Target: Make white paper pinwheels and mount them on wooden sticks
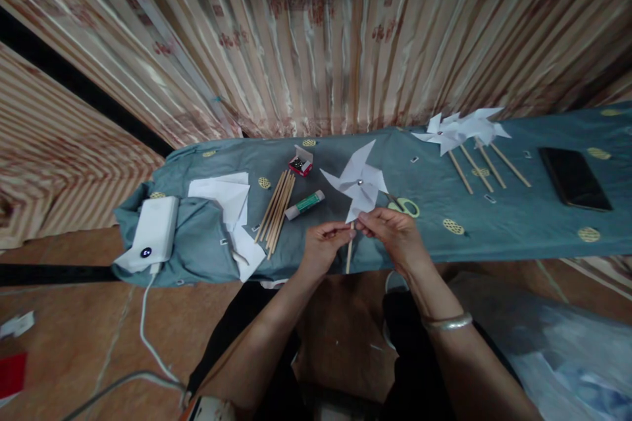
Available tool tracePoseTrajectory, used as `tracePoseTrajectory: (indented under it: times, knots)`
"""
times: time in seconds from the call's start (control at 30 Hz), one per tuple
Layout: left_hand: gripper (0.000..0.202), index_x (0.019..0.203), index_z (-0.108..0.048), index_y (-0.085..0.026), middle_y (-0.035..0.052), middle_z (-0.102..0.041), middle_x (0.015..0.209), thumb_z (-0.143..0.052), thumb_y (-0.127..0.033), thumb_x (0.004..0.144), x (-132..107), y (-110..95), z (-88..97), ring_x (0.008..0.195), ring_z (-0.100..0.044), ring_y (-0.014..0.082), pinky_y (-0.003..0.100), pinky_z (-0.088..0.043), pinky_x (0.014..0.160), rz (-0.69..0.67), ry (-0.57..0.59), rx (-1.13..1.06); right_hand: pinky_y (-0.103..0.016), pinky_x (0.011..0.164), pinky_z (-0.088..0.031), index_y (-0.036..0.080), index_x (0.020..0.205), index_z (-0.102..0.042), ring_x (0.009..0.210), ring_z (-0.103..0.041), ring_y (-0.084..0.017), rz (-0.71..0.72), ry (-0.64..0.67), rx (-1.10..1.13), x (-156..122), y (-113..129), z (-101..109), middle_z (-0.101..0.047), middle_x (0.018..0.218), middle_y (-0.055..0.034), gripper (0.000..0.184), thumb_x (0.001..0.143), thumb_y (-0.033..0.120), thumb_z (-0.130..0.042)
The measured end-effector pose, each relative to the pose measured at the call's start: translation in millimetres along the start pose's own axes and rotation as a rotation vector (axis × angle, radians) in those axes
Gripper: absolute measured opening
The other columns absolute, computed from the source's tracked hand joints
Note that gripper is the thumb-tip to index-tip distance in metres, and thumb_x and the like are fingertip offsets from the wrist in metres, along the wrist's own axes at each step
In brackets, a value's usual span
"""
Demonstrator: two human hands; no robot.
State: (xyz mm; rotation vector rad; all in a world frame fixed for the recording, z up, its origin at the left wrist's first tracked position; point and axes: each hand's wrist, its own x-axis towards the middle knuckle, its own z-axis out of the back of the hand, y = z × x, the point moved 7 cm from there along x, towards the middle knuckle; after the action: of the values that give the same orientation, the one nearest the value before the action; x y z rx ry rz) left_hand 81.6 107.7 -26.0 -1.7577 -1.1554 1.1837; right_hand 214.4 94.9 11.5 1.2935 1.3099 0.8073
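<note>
A white paper pinwheel [363, 191] with a silver pin at its centre faces up on a thin wooden stick [349, 256]. My left hand [323, 247] pinches that stick just under the paper blades. With thumb and forefinger closed, my right hand [390, 230] grips the lower blade of the pinwheel beside the stick. Close by on the left lie a glue stick [305, 204], a bundle of wooden sticks [276, 214] and a small red box of pins [301, 162]. Scissors [405, 206] with pale green handles lie partly hidden behind the right hand.
The narrow table wears a grey-green cloth [503, 230]. Several finished pinwheels [459, 130] lie at the back right, near a black phone [575, 177]. White paper sheets [222, 194] and a white power bank [157, 230] with a cable lie left. A pleated curtain [316, 46] hangs behind.
</note>
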Motion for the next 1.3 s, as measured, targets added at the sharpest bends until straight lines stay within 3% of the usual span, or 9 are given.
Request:
tracePoseTrajectory:
  times: [0.13,0.37,0.5,0.67,0.9,1.3]
  knots:
    - [0.029,0.07,-0.077,-0.018,0.001,-0.07,0.062,-0.087,-0.037,0.051,0,-1,1.3,0.056,-0.057,0.0107,0.025,-0.047,0.063,-0.027,0.019,0.044,-0.024,0.049,-0.039,0.019,0.058,-0.071,0.048,-0.048,-0.009,0.052,0.041,-0.107,-1,9,3,-0.065,0.055,-0.0009,0.034,0.061,0.052,-0.079]
    - [0.026,0.069,-0.077,-0.018,0.0011,-0.071,0.062,-0.086,-0.035,0.05,-5,1,1.7,0.055,-0.055,0.0097,0.023,-0.046,0.06,0.029,0.032,0.074,-0.022,0.046,-0.032,0.019,0.055,-0.065,0.046,-0.042,-0.006,0.262,-0.393,0.079,3,36,67,-0.063,0.055,0.0011,0.032,0.06,0.046,-0.082]
    - [0.027,0.07,-0.077,-0.018,0.0027,-0.072,0.067,-0.086,-0.034,0.05,-9,5,1.1,0.06,-0.06,0.0126,0.025,-0.049,0.064,0.064,0.052,0.083,-0.023,0.05,-0.037,0.02,0.064,-0.069,0.051,-0.048,-0.008,0.339,-0.54,0.026,5,38,83,-0.066,0.061,0.0013,0.024,0.06,0.04,-0.082]
    - [0.026,0.07,-0.077,-0.017,0.0038,-0.074,0.07,-0.086,-0.033,0.051,-11,7,1.6,0.063,-0.062,0.0136,0.027,-0.05,0.068,0.082,0.073,0.093,-0.026,0.061,-0.046,0.023,0.073,-0.073,0.064,-0.059,-0.012,0.325,-0.447,-0.009,11,29,75,-0.071,0.074,0.0,0.023,0.061,0.041,-0.081]
    - [0.026,0.067,-0.076,-0.018,0.0022,-0.072,0.065,-0.087,-0.031,0.047,-8,7,4.6,0.059,-0.06,0.0117,0.025,-0.049,0.066,0.094,0.034,0.058,-0.024,0.051,-0.037,0.022,0.07,-0.074,0.051,-0.048,-0.009,0.227,-0.336,-0.022,15,19,58,-0.061,0.055,0.0035,0.025,0.06,0.043,-0.081]
    - [0.029,0.067,-0.076,-0.017,0.0026,-0.071,0.063,-0.087,-0.035,0.046,0,2,4.0,0.058,-0.059,0.0117,0.025,-0.048,0.063,0.028,-0.025,0.02,-0.025,0.053,-0.04,0.023,0.066,-0.074,0.053,-0.05,-0.011,0.185,-0.284,-0.044,13,15,38,-0.064,0.059,0.0013,0.026,0.056,0.045,-0.083]
